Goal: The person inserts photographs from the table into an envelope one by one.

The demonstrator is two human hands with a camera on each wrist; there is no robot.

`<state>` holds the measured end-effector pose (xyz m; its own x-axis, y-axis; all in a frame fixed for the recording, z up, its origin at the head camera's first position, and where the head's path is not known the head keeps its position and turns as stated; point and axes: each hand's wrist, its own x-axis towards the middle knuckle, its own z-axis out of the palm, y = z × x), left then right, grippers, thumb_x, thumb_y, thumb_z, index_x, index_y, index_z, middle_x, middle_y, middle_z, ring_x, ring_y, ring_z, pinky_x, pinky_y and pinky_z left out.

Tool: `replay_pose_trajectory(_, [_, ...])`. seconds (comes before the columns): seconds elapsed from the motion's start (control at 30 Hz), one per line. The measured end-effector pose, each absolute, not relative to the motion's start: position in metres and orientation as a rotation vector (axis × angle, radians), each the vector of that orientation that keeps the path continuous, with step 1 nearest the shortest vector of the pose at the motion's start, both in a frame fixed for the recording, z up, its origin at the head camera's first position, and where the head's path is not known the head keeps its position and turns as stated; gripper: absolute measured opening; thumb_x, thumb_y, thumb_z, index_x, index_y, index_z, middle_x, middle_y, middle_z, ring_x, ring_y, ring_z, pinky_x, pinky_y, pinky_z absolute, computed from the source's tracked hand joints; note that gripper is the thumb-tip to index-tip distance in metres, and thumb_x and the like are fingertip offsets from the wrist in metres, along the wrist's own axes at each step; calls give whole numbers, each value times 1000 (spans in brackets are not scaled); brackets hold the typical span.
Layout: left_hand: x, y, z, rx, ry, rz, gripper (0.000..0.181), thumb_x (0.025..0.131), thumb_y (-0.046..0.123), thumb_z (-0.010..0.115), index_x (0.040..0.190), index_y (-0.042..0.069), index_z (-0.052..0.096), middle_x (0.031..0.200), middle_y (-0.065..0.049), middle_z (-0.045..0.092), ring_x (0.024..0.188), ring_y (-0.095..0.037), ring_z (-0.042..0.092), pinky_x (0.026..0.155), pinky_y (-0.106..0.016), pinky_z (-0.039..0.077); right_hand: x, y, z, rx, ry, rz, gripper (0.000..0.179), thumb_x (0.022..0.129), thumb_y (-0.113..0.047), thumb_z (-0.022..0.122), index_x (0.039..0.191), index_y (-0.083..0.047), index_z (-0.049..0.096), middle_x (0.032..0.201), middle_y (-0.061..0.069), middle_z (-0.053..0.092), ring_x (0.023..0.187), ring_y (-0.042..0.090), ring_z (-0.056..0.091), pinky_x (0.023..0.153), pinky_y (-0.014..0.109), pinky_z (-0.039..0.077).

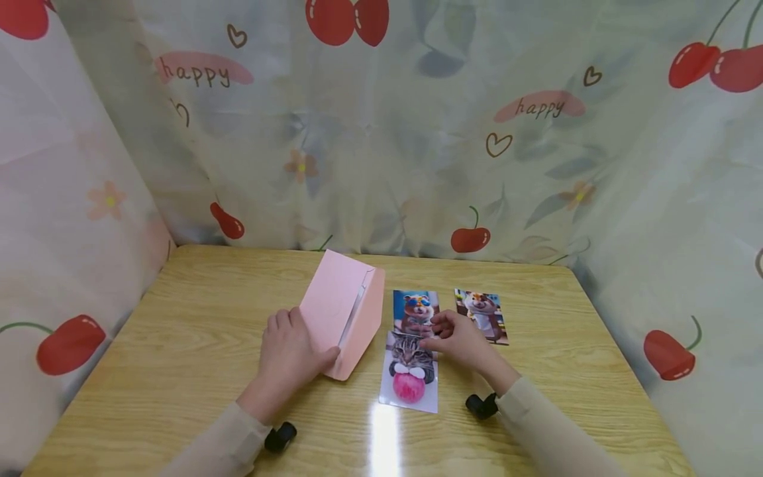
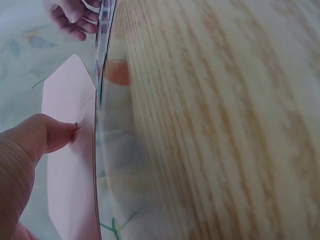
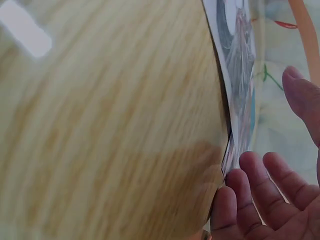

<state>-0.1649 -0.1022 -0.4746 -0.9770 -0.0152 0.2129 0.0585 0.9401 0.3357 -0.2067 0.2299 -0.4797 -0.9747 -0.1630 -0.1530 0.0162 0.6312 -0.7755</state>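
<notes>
My left hand (image 1: pixel 290 350) holds a pink envelope (image 1: pixel 335 297) by its near left part, with the thumb (image 2: pixel 59 136) at the envelope's mouth. The envelope's flap (image 1: pixel 368 318) is folded out to the right. Over the picture cards hovers my right hand (image 1: pixel 467 343), thumb and fingers apart in the right wrist view, fingertips (image 3: pixel 250 162) close to the cards' edge. Nearest the body lies a cat card (image 1: pixel 408 389) with a pink ball. Above it is a card with an animal in sunglasses (image 1: pixel 411 303), partly covered. A third animal card (image 1: pixel 484 306) lies to the right, partly behind the hand.
A wood-grain table (image 1: pixel 197 318) carries everything. Cherry-patterned cloth (image 1: pixel 369 159) hangs behind and on both sides. Black wrist-worn devices (image 1: pixel 280 437) sit at both sleeves. A bright reflection shows on the table below the cat card.
</notes>
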Motion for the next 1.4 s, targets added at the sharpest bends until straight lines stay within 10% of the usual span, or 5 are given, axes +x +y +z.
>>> replay_pose_trajectory(1.4, [-164, -103, -479, -28, -2881, -485, 100, 61, 63, 74, 119, -14, 44, 104, -25, 47, 97, -39, 44, 84, -49, 39, -209, 221, -485, -281, 2764, -865, 51, 66, -38, 89, 103, -14, 63, 95, 2, 54, 83, 19, 49, 76, 36, 43])
